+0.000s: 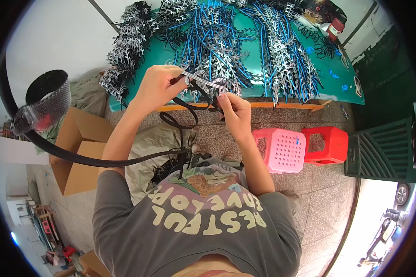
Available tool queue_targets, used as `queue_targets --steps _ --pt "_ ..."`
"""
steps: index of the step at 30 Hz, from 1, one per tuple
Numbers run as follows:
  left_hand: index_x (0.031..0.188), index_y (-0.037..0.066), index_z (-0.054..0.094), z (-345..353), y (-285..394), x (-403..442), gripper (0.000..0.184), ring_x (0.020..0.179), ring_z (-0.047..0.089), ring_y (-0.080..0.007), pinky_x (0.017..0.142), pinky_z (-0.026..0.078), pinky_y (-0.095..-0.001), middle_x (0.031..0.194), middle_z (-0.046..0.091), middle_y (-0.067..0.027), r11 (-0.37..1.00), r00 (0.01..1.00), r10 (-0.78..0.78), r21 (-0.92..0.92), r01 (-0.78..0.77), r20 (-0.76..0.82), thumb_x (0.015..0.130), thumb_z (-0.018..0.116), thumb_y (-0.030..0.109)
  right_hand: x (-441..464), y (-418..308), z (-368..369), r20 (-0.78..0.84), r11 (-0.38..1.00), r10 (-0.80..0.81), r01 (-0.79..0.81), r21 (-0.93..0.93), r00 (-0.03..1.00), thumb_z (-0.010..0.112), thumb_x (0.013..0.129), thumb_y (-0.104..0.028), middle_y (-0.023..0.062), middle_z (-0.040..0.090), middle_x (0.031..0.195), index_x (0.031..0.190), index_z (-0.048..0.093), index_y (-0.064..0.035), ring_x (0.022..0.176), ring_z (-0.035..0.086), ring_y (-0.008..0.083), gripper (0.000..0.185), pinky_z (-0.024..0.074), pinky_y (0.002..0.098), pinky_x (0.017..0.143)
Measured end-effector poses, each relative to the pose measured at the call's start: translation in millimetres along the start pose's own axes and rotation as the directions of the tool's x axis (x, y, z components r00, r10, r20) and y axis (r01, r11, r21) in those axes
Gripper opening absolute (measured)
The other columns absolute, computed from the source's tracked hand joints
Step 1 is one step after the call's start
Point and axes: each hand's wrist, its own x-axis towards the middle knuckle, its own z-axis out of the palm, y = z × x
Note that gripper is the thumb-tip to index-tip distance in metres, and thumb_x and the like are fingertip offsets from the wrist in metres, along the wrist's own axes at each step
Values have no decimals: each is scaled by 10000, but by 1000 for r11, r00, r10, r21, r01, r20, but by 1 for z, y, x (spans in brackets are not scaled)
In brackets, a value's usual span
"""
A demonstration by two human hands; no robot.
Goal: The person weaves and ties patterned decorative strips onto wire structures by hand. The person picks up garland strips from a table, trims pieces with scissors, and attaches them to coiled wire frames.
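Pinched at its left end by my left hand (158,90) is a narrow silver-and-black striped strap (203,80), raised in front of my chest. My right hand (235,113) closes its thumb and fingers on the right end. Around the strap is a silver-and-black leaf-shaped piece, partly hidden by my fingers. A plain black strap (184,125) loops below my hands and hangs toward my lap. Just beyond, bundles of leafy black-and-silver strips (212,51) with blue cords lie on the green table (138,85).
More leafy bundles (129,51) hang at the table's left edge. A pink stool (286,150) and a red stool (333,145) stand to my right. On my left are an open cardboard box (85,152) and a curved black tube (83,159). A dark red bottle (336,30) is at the back right.
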Motion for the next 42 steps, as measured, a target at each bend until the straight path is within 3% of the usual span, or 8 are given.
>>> queue_targets --steps 8,14,19,24,28,32,35,42 --pt "643 -1 516 18 -39 19 221 542 499 -290 489 379 -352 601 470 -120 953 990 126 284 -104 -60 765 576 174 39 26 9 71 995 64 -57 -86 995 606 853 -209 -57 469 558 694 578 -20 504 409 22 249 301 192 438" --pt "654 34 546 29 -71 20 302 619 566 -273 540 430 -358 632 551 -84 894 997 61 447 -30 -54 770 593 308 72 42 25 161 924 375 -354 -145 913 684 769 -183 0 596 633 736 629 1 567 539 49 194 358 198 463" --pt "710 36 552 -1 -77 -2 312 597 519 -152 538 398 -301 633 539 -20 986 981 -162 -24 165 112 806 606 328 77 37 41 253 947 302 -320 33 919 693 749 -150 3 609 650 736 638 -7 577 553 66 153 393 205 506" --pt "719 27 541 12 -113 -26 302 592 420 -58 523 337 -233 634 497 36 744 930 -241 -562 361 277 863 574 290 85 31 78 325 958 276 -284 -23 904 633 806 -127 37 621 672 761 643 3 548 554 86 138 431 219 511" --pt "704 26 533 -13 -119 -47 302 570 383 -47 509 302 -220 617 469 55 630 926 -323 -686 364 195 888 542 265 91 31 110 309 884 196 -304 354 931 598 852 -168 58 629 723 858 638 0 530 540 85 173 393 211 483" --pt "686 22 527 -43 -132 -64 306 541 357 -42 488 278 -228 592 443 55 629 918 -392 -714 308 51 894 530 248 99 59 122 676 786 330 -588 190 659 549 893 -211 60 626 754 902 614 -2 509 516 58 219 355 182 459" --pt "676 18 513 -65 -142 -73 309 523 345 -52 473 272 -241 571 425 36 703 905 -420 -654 281 -62 890 531 242 96 44 145 468 892 271 -402 206 841 513 912 -222 25 567 651 851 614 -10 500 459 52 242 330 193 455" --pt "742 10 501 -101 -174 -104 169 499 366 -102 469 314 -270 562 417 -38 923 903 -349 -259 284 -252 823 546 152 105 22 197 349 994 94 -110 26 932 507 915 -187 -30 488 557 670 564 -22 473 392 18 301 264 177 427"
